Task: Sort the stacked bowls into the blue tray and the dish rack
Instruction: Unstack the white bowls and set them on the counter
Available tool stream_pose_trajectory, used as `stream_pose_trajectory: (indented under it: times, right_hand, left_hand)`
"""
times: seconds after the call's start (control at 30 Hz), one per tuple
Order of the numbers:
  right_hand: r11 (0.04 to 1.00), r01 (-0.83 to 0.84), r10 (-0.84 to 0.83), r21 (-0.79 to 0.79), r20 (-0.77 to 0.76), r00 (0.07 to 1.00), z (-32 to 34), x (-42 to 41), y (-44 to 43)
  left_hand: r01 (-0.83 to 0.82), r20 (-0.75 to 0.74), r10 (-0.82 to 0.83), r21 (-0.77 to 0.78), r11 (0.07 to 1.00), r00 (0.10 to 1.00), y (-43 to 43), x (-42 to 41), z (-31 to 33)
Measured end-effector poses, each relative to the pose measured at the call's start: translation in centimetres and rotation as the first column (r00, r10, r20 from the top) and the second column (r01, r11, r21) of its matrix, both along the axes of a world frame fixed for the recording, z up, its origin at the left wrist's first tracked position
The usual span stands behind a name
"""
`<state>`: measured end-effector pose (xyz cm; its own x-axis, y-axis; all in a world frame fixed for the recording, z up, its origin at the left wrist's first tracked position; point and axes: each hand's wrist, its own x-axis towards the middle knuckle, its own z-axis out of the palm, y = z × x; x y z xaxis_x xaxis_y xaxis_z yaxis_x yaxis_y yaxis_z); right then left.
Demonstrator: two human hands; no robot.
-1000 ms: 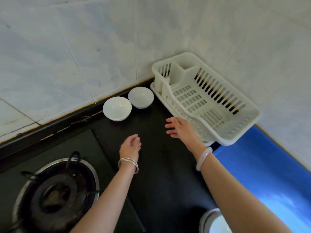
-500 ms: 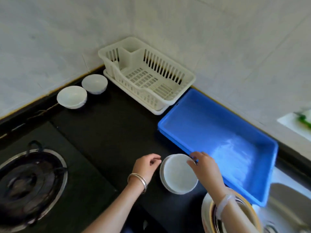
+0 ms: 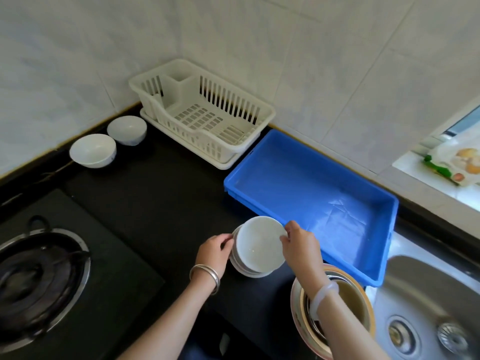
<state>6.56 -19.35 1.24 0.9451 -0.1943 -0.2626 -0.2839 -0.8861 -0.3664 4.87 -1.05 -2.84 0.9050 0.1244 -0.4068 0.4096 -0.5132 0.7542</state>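
Stacked bowls [image 3: 255, 249] beside blue tray [image 3: 309, 178] rim

Pale grey-white tiled walls [image 3: 246, 35] meet in a corner above a black counter [image 3: 161, 193]. A gas burner [image 3: 33, 279] is set into the counter at the left, a steel sink [image 3: 428, 307] at the right. At the upper right, daylight falls on a white window ledge [image 3: 426, 175] holding a printed packet [image 3: 457, 165].
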Motion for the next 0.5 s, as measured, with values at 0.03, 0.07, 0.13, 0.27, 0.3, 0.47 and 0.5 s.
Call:
stream_pose_trajectory:
  times: [0.03,0.07,0.13,0.27,0.3,0.47,0.5]
  right_hand:
    - [0.999,0.036,-0.037,0.032,0.012,0.999,0.3,-0.1,-0.4]
    - [0.995,0.072,-0.074,0.064,0.026,0.997,0.7,-0.2,-0.8]
    - [0.987,0.122,-0.129,0.108,0.058,0.99,1.4,-0.4,-1.6]
    - [0.982,0.147,-0.156,0.117,0.079,0.985,2.6,-0.3,-2.8]
    - [0.981,0.152,-0.161,0.121,0.072,0.984,2.7,-0.3,-3.0]
    - [0.972,0.167,-0.183,0.166,0.086,0.979,3.2,-0.5,-3.6]
    - [0.97,0.165,-0.184,0.18,0.094,0.978,3.4,-0.4,-3.7]
  left_hand:
    - [-0.005,-0.008,0.005,0.011,1.0,1.0,-0.2,0.0,0.1]
    - [-0.01,-0.016,0.011,0.027,1.0,1.0,-0.4,0.1,0.1]
    - [-0.021,-0.034,0.023,0.064,0.998,0.999,-0.8,0.4,0.3]
    - [-0.044,-0.04,0.052,0.163,0.986,0.998,-1.6,0.8,0.9]
    - [-0.055,-0.034,0.062,0.176,0.983,0.998,-1.7,0.9,1.0]
    - [-0.079,-0.032,0.086,0.175,0.981,0.996,-1.8,1.4,1.8]
    - [-0.085,-0.036,0.092,0.161,0.983,0.995,-1.7,1.5,1.9]
